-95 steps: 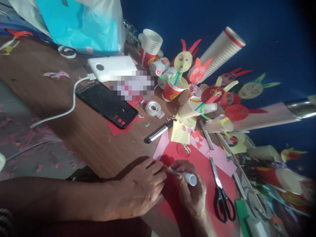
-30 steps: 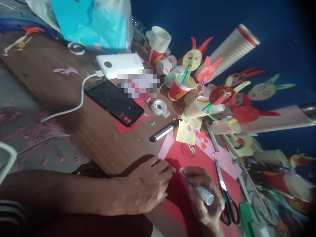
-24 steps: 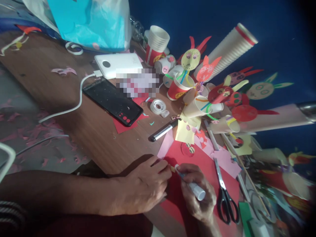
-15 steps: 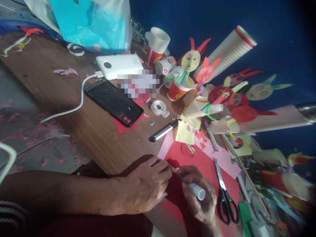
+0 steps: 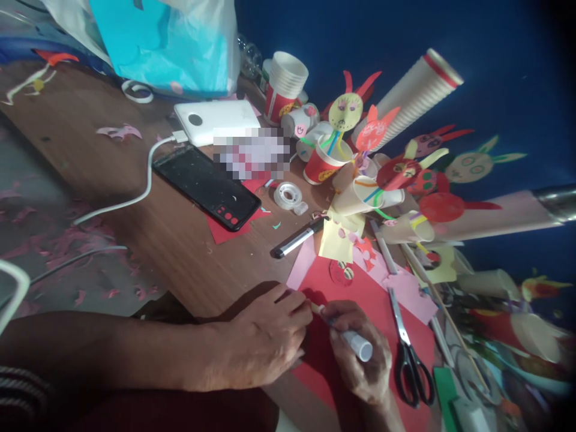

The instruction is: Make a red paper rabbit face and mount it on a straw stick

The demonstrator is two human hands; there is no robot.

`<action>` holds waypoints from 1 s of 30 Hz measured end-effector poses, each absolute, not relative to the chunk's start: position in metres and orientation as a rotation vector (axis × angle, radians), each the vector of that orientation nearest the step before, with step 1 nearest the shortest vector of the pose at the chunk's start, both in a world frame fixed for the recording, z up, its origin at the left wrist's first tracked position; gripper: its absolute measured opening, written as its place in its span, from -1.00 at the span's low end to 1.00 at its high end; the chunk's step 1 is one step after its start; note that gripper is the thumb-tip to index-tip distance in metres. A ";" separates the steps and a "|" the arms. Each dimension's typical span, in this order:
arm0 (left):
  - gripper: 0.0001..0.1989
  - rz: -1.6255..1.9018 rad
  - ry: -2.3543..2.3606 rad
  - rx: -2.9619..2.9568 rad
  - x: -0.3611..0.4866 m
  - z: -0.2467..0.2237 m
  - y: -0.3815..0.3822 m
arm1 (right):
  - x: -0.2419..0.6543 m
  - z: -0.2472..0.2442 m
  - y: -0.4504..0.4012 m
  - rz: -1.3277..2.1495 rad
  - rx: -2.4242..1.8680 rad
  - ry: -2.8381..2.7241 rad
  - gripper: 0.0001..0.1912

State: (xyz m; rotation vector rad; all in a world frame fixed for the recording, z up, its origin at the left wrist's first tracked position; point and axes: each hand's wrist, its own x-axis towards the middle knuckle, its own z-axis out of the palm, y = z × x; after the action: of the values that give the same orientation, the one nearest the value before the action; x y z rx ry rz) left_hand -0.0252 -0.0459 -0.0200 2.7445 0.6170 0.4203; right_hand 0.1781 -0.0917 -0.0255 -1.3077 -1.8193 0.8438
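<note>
In the lower middle, my left hand point(image 5: 270, 339) is closed, its fingertips pinching a small pale-yellow piece point(image 5: 314, 306), mostly hidden. My right hand point(image 5: 363, 354) grips a white glue stick point(image 5: 358, 345), its tip end close to that piece. Both hands are over a red paper sheet point(image 5: 366, 297). Black-handled scissors point(image 5: 407, 354) lie on the sheet to the right of my right hand. Beyond my hands are a small decorated red circle point(image 5: 341, 272) and a yellow paper scrap point(image 5: 336, 242).
A marker point(image 5: 299, 238), a tape roll point(image 5: 288, 195), a black phone point(image 5: 207, 186) and a cabled white power bank point(image 5: 218, 122) lie on the brown table point(image 5: 189, 264). Paper cups point(image 5: 326, 159) with paper faces on straws stand or lie at right. Paper scraps litter the floor point(image 5: 112, 270).
Almost nothing differs. My right hand and the glue stick have shifted very slightly left, and the view has moved a little.
</note>
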 end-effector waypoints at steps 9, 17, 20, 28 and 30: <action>-0.80 0.433 0.625 2.763 -0.024 -0.021 -0.048 | 0.171 -0.025 -0.085 0.850 -1.304 -1.851 -0.81; -0.77 0.372 0.606 2.759 -0.024 -0.020 -0.047 | 0.175 -0.026 -0.089 0.848 -1.340 -1.761 -0.83; -0.77 0.393 0.609 2.752 -0.024 -0.021 -0.047 | 0.172 -0.026 -0.088 0.842 -1.328 -1.808 -0.82; -0.82 0.442 0.625 2.752 -0.024 -0.023 -0.048 | 0.174 -0.025 -0.089 0.820 -1.327 -1.830 -0.82; -0.83 0.442 0.626 2.758 -0.024 -0.023 -0.048 | 0.172 -0.024 -0.088 0.814 -1.322 -1.857 -0.82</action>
State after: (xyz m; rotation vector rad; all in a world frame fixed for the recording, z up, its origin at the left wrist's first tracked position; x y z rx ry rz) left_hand -0.0239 -0.0483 -0.0225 2.7578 0.6265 0.4422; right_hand 0.1721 -0.0881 -0.0237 -1.3218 -1.8571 0.8142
